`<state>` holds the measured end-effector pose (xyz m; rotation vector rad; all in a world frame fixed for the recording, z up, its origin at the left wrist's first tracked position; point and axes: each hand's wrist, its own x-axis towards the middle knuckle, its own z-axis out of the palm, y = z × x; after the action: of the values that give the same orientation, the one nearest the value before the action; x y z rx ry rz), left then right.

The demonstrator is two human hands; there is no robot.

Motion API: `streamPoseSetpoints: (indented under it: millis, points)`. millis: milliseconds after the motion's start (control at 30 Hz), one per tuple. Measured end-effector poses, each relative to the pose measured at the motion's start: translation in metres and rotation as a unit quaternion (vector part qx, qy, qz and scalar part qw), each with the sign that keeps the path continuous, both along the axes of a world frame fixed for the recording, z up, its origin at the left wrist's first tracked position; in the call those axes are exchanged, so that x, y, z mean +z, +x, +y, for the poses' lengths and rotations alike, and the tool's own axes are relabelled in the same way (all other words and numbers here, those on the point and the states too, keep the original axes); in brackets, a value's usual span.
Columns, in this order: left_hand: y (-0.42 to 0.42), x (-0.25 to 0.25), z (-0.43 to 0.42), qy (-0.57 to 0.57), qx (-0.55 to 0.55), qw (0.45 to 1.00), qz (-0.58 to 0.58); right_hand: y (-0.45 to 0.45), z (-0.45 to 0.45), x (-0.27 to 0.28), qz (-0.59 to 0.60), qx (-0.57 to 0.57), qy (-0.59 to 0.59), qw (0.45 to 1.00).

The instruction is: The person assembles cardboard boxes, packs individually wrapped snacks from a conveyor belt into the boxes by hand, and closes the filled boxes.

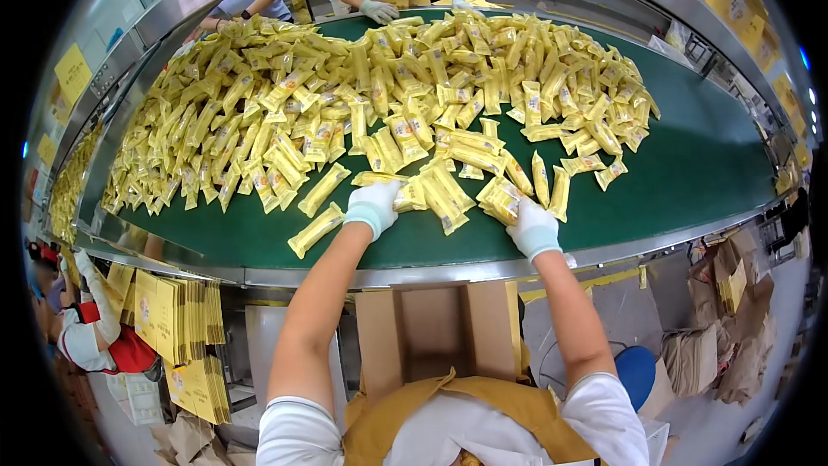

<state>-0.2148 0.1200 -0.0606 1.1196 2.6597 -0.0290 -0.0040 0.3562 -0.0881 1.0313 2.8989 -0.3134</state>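
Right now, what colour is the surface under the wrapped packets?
Dark green; the surface shows best in the head view, the only one.

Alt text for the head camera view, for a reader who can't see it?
A person's white-gloved left hand and right hand touch slim, shiny yellow wrapped packets at the near edge of a large heap on a flat green belt. An open brown cardboard box sits before the belt; beyond the heap, another person's gloved hand shows.
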Motion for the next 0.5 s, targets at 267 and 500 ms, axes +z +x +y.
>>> streamPoseSetpoints:
  millis: [267,500]
  points:
    - [0.011,-0.015,-0.046,0.001,0.05,0.999,0.013,0.03,0.011,0.028,-0.027,-0.023,-0.057,0.998]
    - [0.012,-0.023,-0.048,0.027,0.028,0.996,0.078,0.032,0.008,-0.02,0.04,0.056,0.106,0.992]
